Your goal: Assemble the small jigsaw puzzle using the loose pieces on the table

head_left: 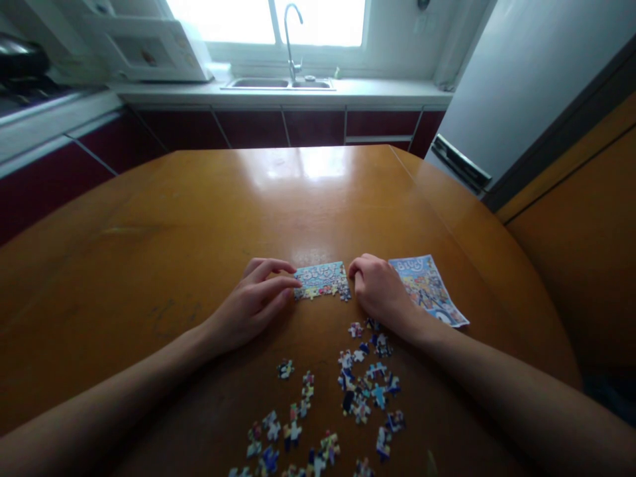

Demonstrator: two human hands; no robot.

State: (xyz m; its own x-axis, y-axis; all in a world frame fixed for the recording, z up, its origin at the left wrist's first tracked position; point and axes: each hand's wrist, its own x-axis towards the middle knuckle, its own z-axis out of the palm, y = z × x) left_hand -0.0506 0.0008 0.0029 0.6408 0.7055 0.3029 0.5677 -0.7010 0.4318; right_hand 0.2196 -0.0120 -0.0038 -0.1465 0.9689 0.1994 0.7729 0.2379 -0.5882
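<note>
A partly joined jigsaw puzzle (320,278) lies flat on the table, light blue at the top with lettering, its lower edge ragged. My left hand (258,291) rests at its left side with fingers stretched out, the fingertips touching the puzzle's edge. Just off the right side, my right hand (380,285) is closed, fingers curled downward; whatever is in them, if anything, is hidden. A colourful printed picture sheet (432,291) lies to the right, partly covered by that hand. Nearer to me, several loose jigsaw pieces (379,394) are scattered, with a single piece (285,369) apart.
The round wooden table (223,205) has a glossy top reflecting the window. Behind it runs a counter with a sink (258,83), a tap (289,40) and a white microwave (149,50). A fridge (536,79) stands at the right.
</note>
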